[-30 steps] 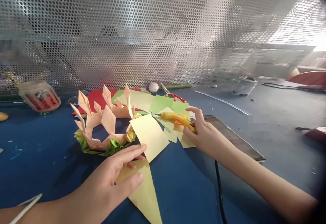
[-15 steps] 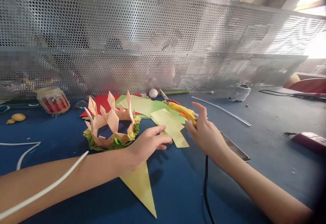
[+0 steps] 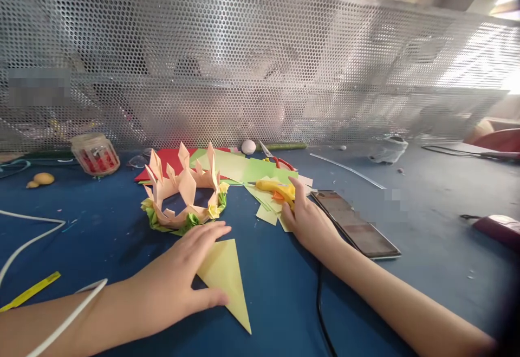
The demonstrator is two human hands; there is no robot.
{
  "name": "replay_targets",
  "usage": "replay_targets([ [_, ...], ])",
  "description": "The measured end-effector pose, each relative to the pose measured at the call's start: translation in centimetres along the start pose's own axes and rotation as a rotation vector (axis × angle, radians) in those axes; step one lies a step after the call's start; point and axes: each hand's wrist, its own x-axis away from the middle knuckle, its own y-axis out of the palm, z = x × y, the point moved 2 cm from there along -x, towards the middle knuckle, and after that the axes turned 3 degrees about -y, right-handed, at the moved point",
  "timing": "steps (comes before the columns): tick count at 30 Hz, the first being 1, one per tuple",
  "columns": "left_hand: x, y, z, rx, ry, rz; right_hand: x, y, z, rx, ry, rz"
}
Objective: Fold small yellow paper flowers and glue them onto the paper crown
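Observation:
My left hand [image 3: 182, 270], fingers apart and holding nothing, hovers at a folded pale-yellow paper triangle [image 3: 229, 276]. Its thumb reaches over the paper; whether it touches I cannot tell. Just beyond that hand stands a peach paper crown [image 3: 187, 190] with folded points, yellow paper roses and green leaves around its base. My right hand [image 3: 311, 216] is closed at the handle of a yellow glue gun [image 3: 273, 187] with an orange trigger. The glue gun lies low over loose yellow-green paper pieces [image 3: 267, 215], and its black cord [image 3: 320, 303] runs toward me.
A phone [image 3: 361, 227] lies right of my right hand. Red-handled scissors [image 3: 278, 160], green paper [image 3: 268, 169] and red paper [image 3: 168, 156] lie farther back. A glass jar [image 3: 96, 155] stands at left. Behind rises a perforated metal screen [image 3: 227, 64]; a white cable [image 3: 32, 219] lies left.
My right hand has lowered the glue gun leftward onto the paper pieces. My left hand has drawn back toward me and left, over the paper triangle. The view has shifted slightly.

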Motion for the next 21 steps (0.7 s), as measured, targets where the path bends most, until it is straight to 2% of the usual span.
replay_targets([
  [4, 0.3, -0.6, -1.6, -0.092, -0.024, 0.029, -0.4, 0.7, 0.4, 0.016, -0.093, 0.153],
  [7, 0.0, -0.4, -1.5, -0.113, 0.005, 0.083, -0.1, 0.5, 0.1, -0.023, -0.212, 0.252],
  [9, -0.2, -0.2, -1.1, -0.125, 0.039, 0.116, 0.5, -0.2, -0.7, -0.091, -0.348, 0.270],
  [15, -0.3, 0.7, -0.1, -0.165, 0.244, 0.121, 4.1, -2.5, -4.5, -0.318, -0.872, 0.132],
  [18, 0.0, 1.2, -0.1, -0.187, 0.371, 0.110, 5.3, -2.5, -5.9, -0.365, -0.961, 0.037],
  [21, 0.7, 1.6, 0.0, -0.317, 0.520, 0.145, 5.5, -2.0, -6.3, -0.364, -1.024, -0.047],
])
